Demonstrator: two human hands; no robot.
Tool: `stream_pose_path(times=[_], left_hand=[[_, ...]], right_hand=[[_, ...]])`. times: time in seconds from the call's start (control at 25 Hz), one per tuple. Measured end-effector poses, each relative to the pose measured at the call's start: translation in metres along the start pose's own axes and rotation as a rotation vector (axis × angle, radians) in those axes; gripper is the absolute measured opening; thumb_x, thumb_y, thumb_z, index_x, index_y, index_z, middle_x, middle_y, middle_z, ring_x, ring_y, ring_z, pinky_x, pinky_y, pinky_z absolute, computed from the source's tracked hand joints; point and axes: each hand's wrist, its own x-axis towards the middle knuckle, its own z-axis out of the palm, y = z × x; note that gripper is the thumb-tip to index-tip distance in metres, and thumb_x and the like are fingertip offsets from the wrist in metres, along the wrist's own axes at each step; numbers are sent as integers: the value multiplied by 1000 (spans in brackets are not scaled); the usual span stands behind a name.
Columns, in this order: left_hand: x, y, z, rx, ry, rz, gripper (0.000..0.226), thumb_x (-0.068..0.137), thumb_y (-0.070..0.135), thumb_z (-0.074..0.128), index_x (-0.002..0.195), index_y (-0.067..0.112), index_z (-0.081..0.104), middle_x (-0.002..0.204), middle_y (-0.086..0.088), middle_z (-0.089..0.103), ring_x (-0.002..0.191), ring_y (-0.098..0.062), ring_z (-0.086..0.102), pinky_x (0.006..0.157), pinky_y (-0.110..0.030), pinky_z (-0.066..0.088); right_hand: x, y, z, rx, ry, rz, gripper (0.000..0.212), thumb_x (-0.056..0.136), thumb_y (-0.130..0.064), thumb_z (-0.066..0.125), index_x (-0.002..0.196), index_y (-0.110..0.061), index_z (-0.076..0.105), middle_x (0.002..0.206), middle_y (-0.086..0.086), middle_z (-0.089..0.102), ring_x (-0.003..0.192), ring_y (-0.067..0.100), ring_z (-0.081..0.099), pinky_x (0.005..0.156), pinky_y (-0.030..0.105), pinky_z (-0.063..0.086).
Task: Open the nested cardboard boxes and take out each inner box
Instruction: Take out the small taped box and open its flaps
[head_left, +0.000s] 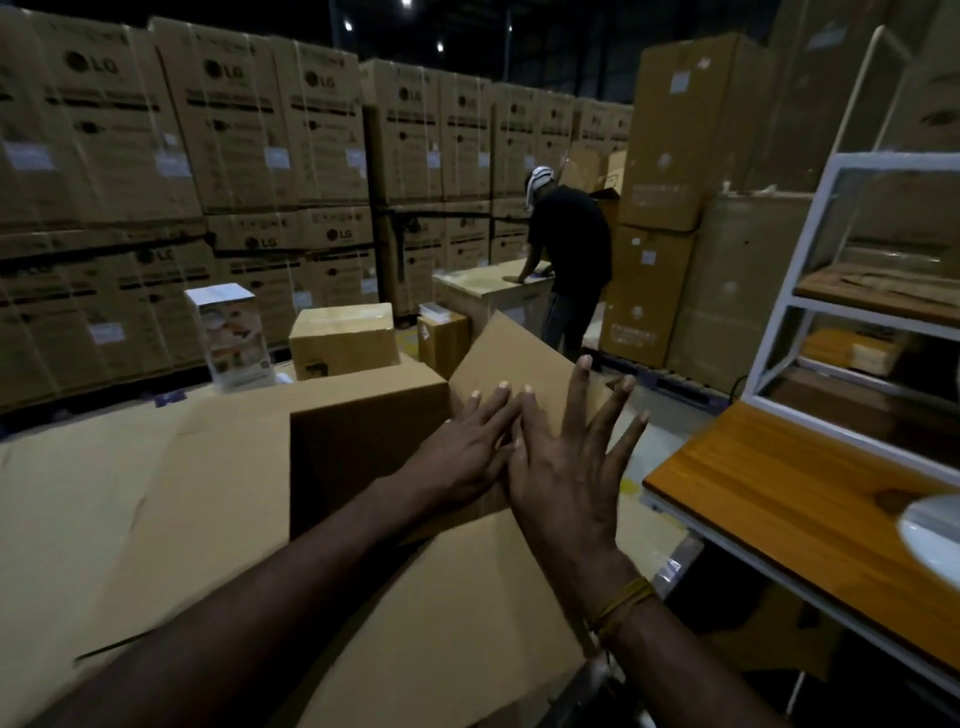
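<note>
At the near centre of a dim warehouse aisle, your left hand (462, 457) and right hand (566, 467) lie side by side, fingers straight and spread wide, pressing the raised flap (519, 364) of the big open cardboard box (218, 499). Neither hand holds anything. A wooden shelf unit (779, 499) stands right; another person (569, 260) works at a far table (483, 283).

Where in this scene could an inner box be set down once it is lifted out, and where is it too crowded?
Free: the flattened cardboard left of the open box, and the bare wooden shelf top on the right, short of the white object. Crowded: beyond the open box, where the small sealed box and white printed carton stand, and the raised flap under the left hand and right hand.
</note>
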Motion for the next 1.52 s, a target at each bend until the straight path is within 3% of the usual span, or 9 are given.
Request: stream_pose_path(times=[0.2,0.28,0.36,0.44,0.52,0.64,0.84,1.16,1.52], left_hand=[[12,0,10,-15,-71,-7,54,106,41,25,157,29,14,166,-5,9,151,-27,12,123,-44,15],[13,2,12,1,-94,-10,49,107,39,22,154,26,28,162,-8,22,149,-27,16,123,-45,11],[11,4,13,25,-124,-24,47,108,36,21,145,19,44,152,-10,39,145,-26,24,122,-47,9],[8,8,12,9,-131,-53,45,108,34,23,138,15,50,145,-11,46,142,-27,28,122,-48,11],[3,13,7,-58,-111,-111,42,108,34,26,138,17,49,147,-9,43,145,-28,24,121,-52,14],[-12,19,6,13,-18,-287,44,103,40,38,146,29,36,160,-5,24,150,-31,10,117,-62,13],[-55,9,9,72,-48,-647,93,90,63,53,156,32,-6,165,-8,-11,150,-37,-12,115,-65,1],[-121,2,-21,418,-59,-804,83,97,54,45,156,9,10,165,-15,6,152,-34,-2,119,-53,-6],[-162,-9,-97,680,0,-1008,84,91,62,49,154,13,25,164,-11,15,152,-32,-4,110,-68,-15]], right_hand=[[1,11,14,76,-334,148,54,101,-53,22,154,-41,27,166,17,4,138,68,-12,110,75,-11],[2,17,16,180,-509,223,52,103,-54,16,152,-40,30,162,18,21,138,67,12,111,74,5],[-1,19,11,215,-520,89,46,107,-45,16,140,-28,43,136,18,56,118,49,53,98,56,43],[-4,17,9,201,-369,-90,40,108,-30,21,136,-17,47,110,11,68,97,36,64,74,42,50],[-1,13,10,182,-352,-166,38,107,-22,26,138,-14,47,108,9,68,97,33,64,69,39,47],[13,0,11,126,-425,-167,41,105,-29,29,142,-18,44,124,13,62,119,40,55,89,47,46],[34,-38,27,192,-617,-416,65,103,-50,37,158,-34,7,167,10,7,152,40,1,117,64,11],[49,-120,57,277,-960,-891,87,100,-53,46,143,-49,-30,164,-5,-25,153,35,-6,119,62,9],[70,-204,26,527,-640,-1186,91,99,-56,46,137,-45,-36,163,-10,-26,153,35,-4,117,63,15]])
